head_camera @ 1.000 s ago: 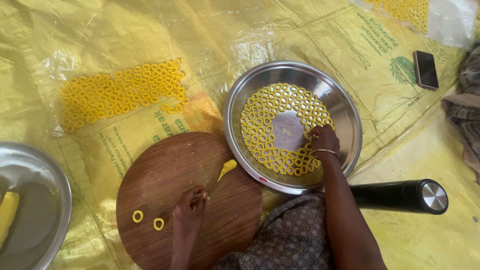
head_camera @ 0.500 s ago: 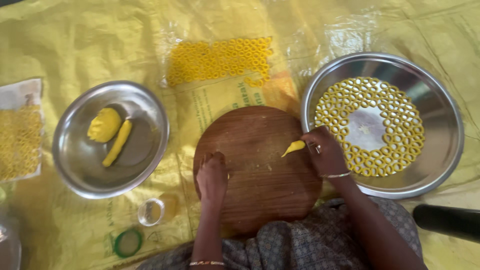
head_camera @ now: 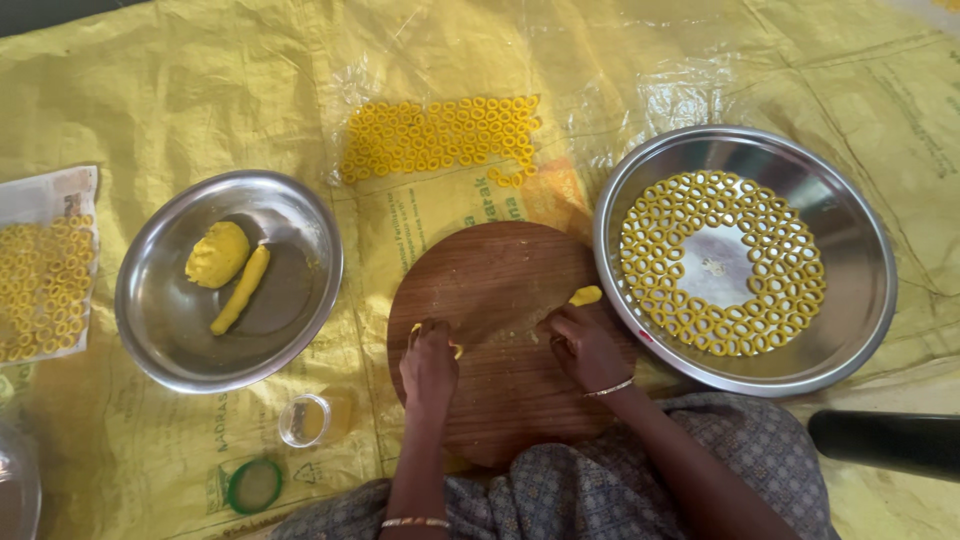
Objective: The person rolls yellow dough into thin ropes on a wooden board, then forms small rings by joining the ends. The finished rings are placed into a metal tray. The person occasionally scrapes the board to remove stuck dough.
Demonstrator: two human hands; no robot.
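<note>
Rolled dough [head_camera: 585, 296] on board [head_camera: 500, 300]; left hand [head_camera: 430, 362] pinched a bit, right hand [head_camera: 585, 345] curled, grip unclear; best kept even, light pressure.

Dough under the hands: we see only yellow tips poking out beside the left hand [head_camera: 430, 362] and the right hand [head_camera: 583, 346] on the round wooden board [head_camera: 500, 290]; its full shape is hidden from us.
Board's near edge: covered by our patterned clothing [head_camera: 600, 490].
Black cylinder [head_camera: 885, 443], right of the board: cut off by the edge.
Paper with rings [head_camera: 45, 262], far left of the board: cropped.
Metal rim [head_camera: 12, 485], lower left of the board: we see only a sliver.
</note>
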